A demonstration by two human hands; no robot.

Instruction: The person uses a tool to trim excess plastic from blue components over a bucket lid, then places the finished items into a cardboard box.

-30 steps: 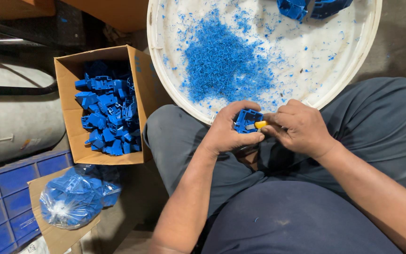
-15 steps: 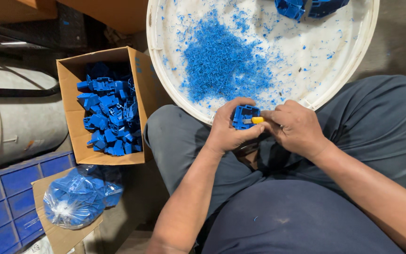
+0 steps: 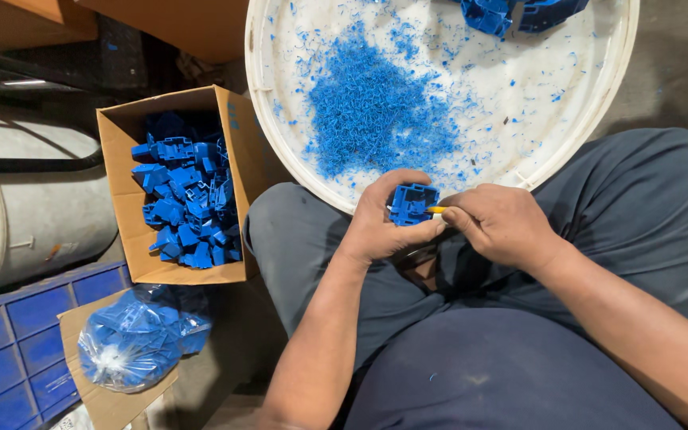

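My left hand (image 3: 380, 223) grips a small blue plastic part (image 3: 412, 204) over my lap, just below the rim of a large white round lid (image 3: 599, 111). My right hand (image 3: 503, 224) holds a small yellow-handled tool (image 3: 435, 210) whose tip touches the part's right side; the blade is hidden. A heap of blue plastic shavings (image 3: 372, 111) lies on the lid. Several more blue parts (image 3: 519, 12) rest at the lid's far edge.
A cardboard box (image 3: 125, 199) full of blue parts stands on the left. Below it a clear bag of blue parts (image 3: 133, 338) lies on cardboard. Blue bins (image 3: 9, 350) sit at the lower left, a grey cylinder (image 3: 25, 207) at the left.
My hands stay together on the part, which has turned slightly in my left hand. The view has shifted a little.
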